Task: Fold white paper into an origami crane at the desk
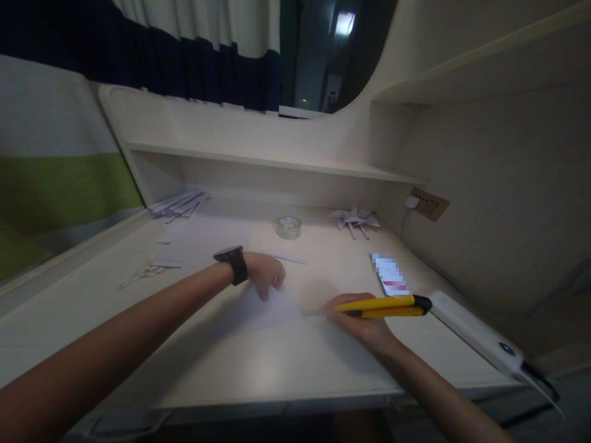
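My left hand, with a black watch on the wrist, presses its fingertips on a white sheet of paper lying on the desk. My right hand grips a yellow utility knife with a black end. The knife's tip points left at the paper's right edge. Both hands sit near the middle of the desk.
A roll of clear tape and a paper pinwheel sit toward the back. Paper strips and scraps lie at the back left. A phone and a white power strip lie to the right. A shelf runs above the desk.
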Motion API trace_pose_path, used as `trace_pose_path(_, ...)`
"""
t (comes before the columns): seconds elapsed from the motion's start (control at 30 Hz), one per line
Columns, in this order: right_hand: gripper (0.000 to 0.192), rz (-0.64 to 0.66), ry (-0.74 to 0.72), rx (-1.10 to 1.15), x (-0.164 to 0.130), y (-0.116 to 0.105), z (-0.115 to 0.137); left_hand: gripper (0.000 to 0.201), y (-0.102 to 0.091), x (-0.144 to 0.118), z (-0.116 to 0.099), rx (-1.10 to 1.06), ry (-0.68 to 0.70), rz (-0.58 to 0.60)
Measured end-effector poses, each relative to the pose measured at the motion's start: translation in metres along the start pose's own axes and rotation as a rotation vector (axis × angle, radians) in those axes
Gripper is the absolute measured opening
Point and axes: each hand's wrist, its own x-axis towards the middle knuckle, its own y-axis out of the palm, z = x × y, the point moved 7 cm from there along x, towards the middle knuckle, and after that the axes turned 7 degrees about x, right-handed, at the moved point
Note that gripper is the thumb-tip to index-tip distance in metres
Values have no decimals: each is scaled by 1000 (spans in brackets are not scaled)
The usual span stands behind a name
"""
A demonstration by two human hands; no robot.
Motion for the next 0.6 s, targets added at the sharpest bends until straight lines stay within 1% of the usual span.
trace_pose_path(0.1,21,5,28,62,2,-1,1,22,1,16,-12,-2,42,114)
trace_pose_path(0.23,18,20,42,86,2,0,6,24,5,38,-29,-11,81,182)
trace_pose_path(0.37,17,39,49,95,3,3,9,25,8,49,-43,-69,157,191)
trace_pose_path(0.53,17,54,38,91,4,3,10,19,5,52,-50,-125,216,164)
trace_pose_path(0.6,16,61,29,91,3,3,11,18,2,52,-52,-107,218,149)
